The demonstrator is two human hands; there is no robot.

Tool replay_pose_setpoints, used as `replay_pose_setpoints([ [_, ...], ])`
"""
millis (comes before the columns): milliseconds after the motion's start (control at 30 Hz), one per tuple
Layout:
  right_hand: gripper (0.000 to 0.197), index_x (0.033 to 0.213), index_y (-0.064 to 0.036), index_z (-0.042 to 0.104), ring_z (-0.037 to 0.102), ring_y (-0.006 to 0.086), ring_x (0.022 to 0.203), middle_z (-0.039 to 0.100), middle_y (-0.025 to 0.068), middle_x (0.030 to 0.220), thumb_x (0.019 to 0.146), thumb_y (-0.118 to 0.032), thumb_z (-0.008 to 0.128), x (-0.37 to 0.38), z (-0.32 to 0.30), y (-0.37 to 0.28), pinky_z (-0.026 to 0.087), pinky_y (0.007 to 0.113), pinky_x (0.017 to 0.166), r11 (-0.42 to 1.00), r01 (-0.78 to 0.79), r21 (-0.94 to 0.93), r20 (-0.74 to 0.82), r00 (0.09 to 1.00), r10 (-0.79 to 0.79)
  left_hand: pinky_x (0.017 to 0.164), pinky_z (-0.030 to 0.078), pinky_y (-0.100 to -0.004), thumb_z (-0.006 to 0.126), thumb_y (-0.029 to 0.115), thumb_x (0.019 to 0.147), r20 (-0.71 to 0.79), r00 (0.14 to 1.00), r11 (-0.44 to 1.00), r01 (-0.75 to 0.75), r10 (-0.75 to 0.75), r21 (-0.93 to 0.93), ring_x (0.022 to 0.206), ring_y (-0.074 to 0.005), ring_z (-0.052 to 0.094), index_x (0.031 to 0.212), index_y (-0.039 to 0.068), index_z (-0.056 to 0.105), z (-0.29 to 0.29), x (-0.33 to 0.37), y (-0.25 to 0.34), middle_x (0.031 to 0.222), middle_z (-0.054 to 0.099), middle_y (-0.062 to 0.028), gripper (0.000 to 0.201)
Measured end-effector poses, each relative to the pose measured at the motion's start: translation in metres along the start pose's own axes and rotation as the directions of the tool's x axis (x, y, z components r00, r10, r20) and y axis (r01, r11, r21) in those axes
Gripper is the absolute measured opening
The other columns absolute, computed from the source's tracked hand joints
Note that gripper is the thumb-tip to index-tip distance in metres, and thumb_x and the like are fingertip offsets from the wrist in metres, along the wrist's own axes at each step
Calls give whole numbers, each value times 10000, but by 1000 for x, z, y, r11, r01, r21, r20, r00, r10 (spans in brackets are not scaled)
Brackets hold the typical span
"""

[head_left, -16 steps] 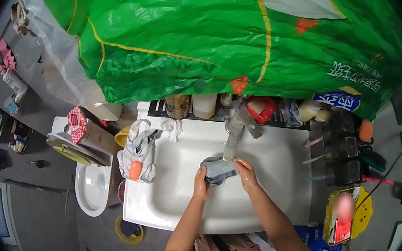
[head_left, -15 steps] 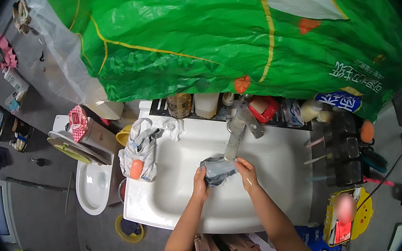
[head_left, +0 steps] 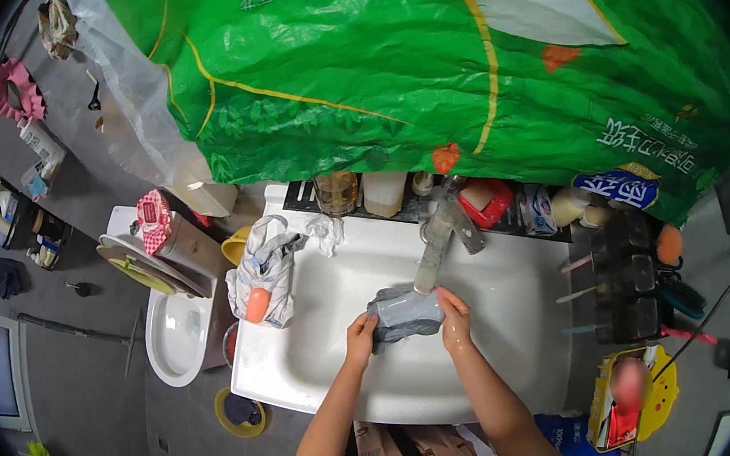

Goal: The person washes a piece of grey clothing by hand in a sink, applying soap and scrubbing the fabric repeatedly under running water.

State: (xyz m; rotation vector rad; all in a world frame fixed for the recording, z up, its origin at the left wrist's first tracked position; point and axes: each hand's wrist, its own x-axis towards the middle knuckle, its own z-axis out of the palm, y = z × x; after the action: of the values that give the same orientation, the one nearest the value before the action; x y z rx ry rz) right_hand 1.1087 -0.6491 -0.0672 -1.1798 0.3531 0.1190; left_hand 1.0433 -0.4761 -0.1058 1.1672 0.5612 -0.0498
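Note:
A wet grey cloth is stretched between my two hands over the white sink, just below the end of the faucet. My left hand pinches its left edge. At the opposite edge, my right hand grips the cloth with wet fingers close to the spout. The middle of the cloth lies fairly flat and shiny, while its near part hangs in folds. On the sink's left rim rests a crumpled white and grey cloth with an orange bar of soap on top.
A large green plastic sheet hangs above the sink's back edge. Bottles and a red soap box line the back ledge. To the left stands a toilet; a black toothbrush holder is on the right wall.
The cloth has been pulled wider and flatter between my hands. My right hand has shifted slightly right and down. The whole view has moved a little.

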Motion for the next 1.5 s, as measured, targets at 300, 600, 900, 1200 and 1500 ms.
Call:
replay_pose_setpoints([
  [300, 273, 1071, -14, 544, 485, 94, 932, 544, 32, 1053, 799, -30, 521, 2, -62, -22, 349, 211, 840, 982, 113, -152, -70, 990, -124, 731, 375, -244, 437, 216, 863, 192, 978, 974, 117, -80, -193, 821, -92, 479, 1011, 62, 506, 58, 27, -15, 900, 540, 3, 224],
  [600, 328, 1155, -21, 476, 457, 72, 978, 507, 31, 1130, 830, -56, 488, -3, -52, -5, 308, 190, 862, 914, 121, -388, 122, 989, -79, 867, 401, -333, 396, 270, 882, 217, 949, 800, 311, -229, -513, 1014, -195, 476, 1207, 110, 373, 44, 10, 16, 1130, 478, -50, 363],
  [900, 283, 1099, 0, 512, 458, 106, 1014, 504, 46, 1121, 817, -20, 491, 11, -15, 46, 330, 217, 866, 968, 137, -212, 221, 971, -90, 874, 398, -356, 425, 267, 870, 141, 979, 719, 205, -150, -664, 1017, -213, 475, 1209, 101, 374, -15, 2, 16, 1135, 475, -62, 381],
  [1200, 354, 1140, -37, 497, 416, 14, 682, 526, -44, 887, 790, -25, 546, -3, -39, 1, 349, 155, 655, 916, 144, -374, 140, 985, -97, 794, 434, -296, 487, 219, 843, 220, 966, 866, 226, -139, -446, 923, -168, 522, 1155, 48, 423, 16, 15, 5, 1033, 531, -59, 362],
  [1500, 335, 1105, -74, 521, 461, 65, 626, 561, -19, 890, 784, -159, 564, -5, -67, 7, 385, 179, 630, 819, -126, -560, -217, 976, 2, 668, 445, -248, 532, 143, 822, 83, 984, 854, 180, -160, -488, 749, -116, 553, 1028, 35, 527, 74, 13, 4, 845, 581, -23, 233],
])
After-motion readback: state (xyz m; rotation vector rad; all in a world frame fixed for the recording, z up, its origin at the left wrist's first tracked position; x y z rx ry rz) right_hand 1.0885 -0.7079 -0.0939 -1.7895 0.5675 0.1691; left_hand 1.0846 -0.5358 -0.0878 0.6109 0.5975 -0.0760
